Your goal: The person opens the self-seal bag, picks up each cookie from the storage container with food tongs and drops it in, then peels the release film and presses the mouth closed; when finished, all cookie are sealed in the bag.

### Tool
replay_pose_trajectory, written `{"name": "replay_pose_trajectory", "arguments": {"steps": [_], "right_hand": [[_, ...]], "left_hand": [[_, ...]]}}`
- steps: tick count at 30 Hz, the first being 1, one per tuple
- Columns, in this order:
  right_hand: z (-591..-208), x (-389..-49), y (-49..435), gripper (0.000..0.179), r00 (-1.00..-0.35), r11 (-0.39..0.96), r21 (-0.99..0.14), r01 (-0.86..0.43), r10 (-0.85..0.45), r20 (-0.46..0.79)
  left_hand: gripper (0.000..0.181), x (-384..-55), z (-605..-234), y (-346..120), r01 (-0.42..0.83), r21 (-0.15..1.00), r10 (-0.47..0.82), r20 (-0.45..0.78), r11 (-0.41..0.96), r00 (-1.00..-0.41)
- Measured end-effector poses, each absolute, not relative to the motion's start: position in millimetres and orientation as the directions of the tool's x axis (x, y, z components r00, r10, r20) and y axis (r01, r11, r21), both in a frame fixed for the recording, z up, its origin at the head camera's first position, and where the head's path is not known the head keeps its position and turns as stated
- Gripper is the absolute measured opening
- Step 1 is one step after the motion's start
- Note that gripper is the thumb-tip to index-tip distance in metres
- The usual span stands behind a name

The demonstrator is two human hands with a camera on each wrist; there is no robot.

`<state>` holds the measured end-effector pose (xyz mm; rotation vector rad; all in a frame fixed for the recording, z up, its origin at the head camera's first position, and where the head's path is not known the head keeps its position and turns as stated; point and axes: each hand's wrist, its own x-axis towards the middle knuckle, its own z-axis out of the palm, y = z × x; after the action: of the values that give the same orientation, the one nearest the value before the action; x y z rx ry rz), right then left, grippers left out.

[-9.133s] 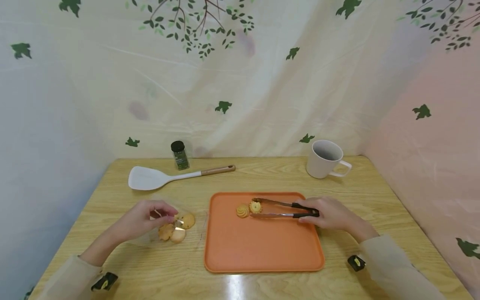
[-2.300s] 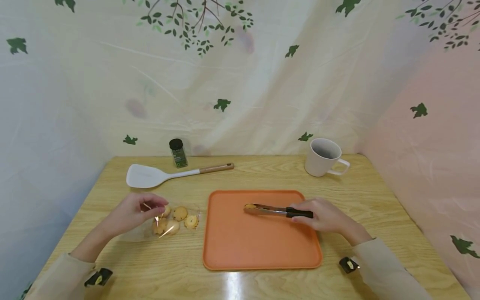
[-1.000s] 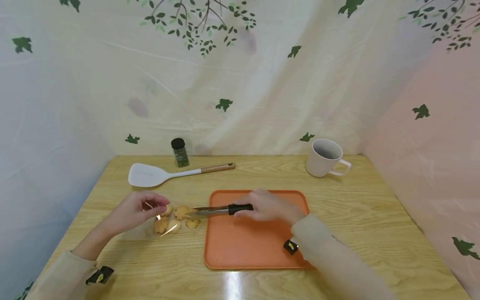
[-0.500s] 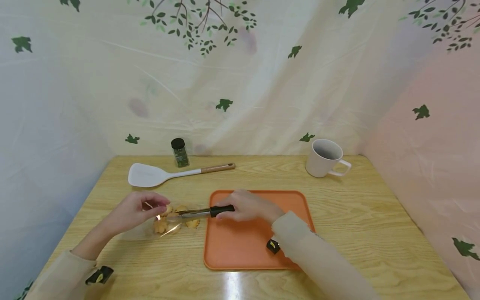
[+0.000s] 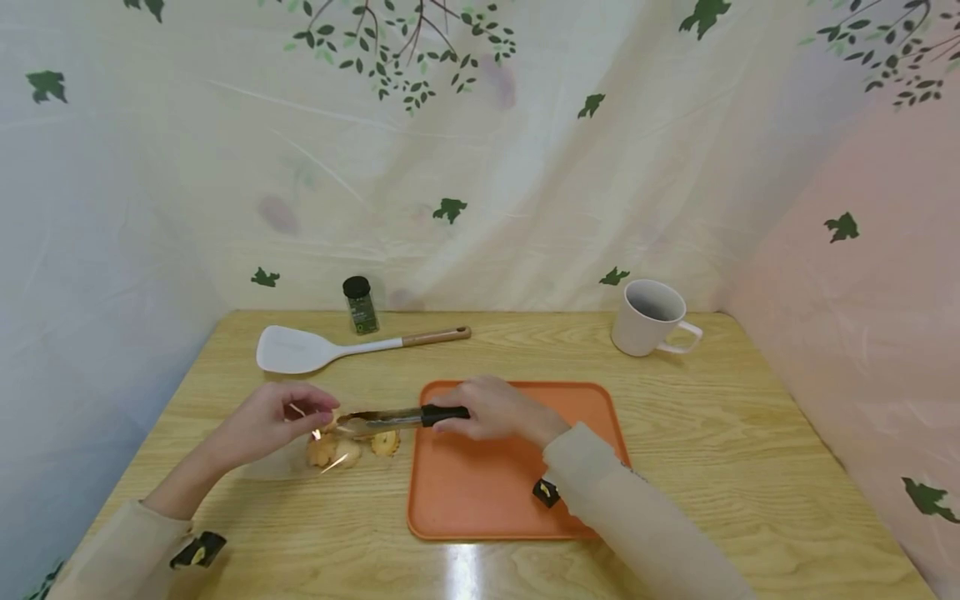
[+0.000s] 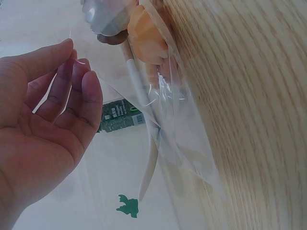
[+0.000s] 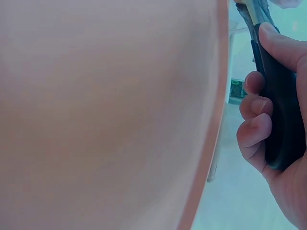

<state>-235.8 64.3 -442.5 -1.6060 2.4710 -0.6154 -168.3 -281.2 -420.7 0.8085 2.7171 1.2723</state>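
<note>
The cookies (image 5: 322, 451) lay bunched in a clear bag (image 5: 279, 464), to the left of the right grip (image 5: 487, 408) and just beyond the fingertips of the left grip (image 5: 288, 412), which was the nearer of the two. From the right grip, the metal tongs (image 5: 397, 417) reached leftward over the rim of the orange tray (image 5: 510, 504), their long axis running nearly straight across the tabletop (image 5: 720, 433), their tips among the cookies. The right grip was clenched round the tongs' black handle, fingers curled beneath and thumb on top. Whether the tips had a cookie between them was hard to tell: a brownish shape showed there, blurred by the film. The left grip pinched the bag's edge between thumb and fingertips, lifting the film into a peak.

The film was thin, glossy and creased, with bright streaks of glare. The cookies looked crumbly and golden, some round and flat, one with a fluted edge. The tray, under the right grip, was smooth with rounded corners.

Farther out, beyond the left grip, lay a spatula (image 5: 296, 350) with a broad white blade and wooden handle, and behind it a dark-capped jar (image 5: 362, 308) stood upright. A pale, smooth mug (image 5: 637, 329) stood to the right grip's far right.
</note>
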Motion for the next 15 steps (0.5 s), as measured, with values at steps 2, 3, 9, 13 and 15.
{"name": "replay_pose_trajectory", "arguments": {"steps": [2,3,9,13,15], "right_hand": [[-441.9,-235.4,64.6,0.019,-0.423,0.346,-0.405,-0.846,-0.899,0.115],[-441.3,-235.1,64.8,0.02,-0.422,0.345,-0.405,-0.847,-0.899,0.117],[-440.1,-234.2,68.1,0.029,-0.425,0.344,-0.441,-0.829,-0.9,0.095],[-441.3,-234.3,70.0,0.029,-0.422,0.336,-0.469,-0.817,-0.902,0.089],[-442.0,-234.3,71.3,0.027,-0.426,0.333,-0.479,-0.813,-0.899,0.098]], "left_hand": [[0.016,-168.3,-420.1,-280.8,0.435,0.726,0.467,0.176,0.533,-0.867],[0.016,-168.3,-419.8,-280.7,0.432,0.727,0.466,0.173,0.534,-0.868],[0.016,-168.0,-418.2,-280.3,0.42,0.732,0.465,0.16,0.536,-0.871],[0.017,-167.9,-417.9,-281.0,0.417,0.732,0.463,0.155,0.539,-0.872],[0.017,-168.3,-418.0,-281.1,0.416,0.732,0.463,0.154,0.54,-0.873]]}}
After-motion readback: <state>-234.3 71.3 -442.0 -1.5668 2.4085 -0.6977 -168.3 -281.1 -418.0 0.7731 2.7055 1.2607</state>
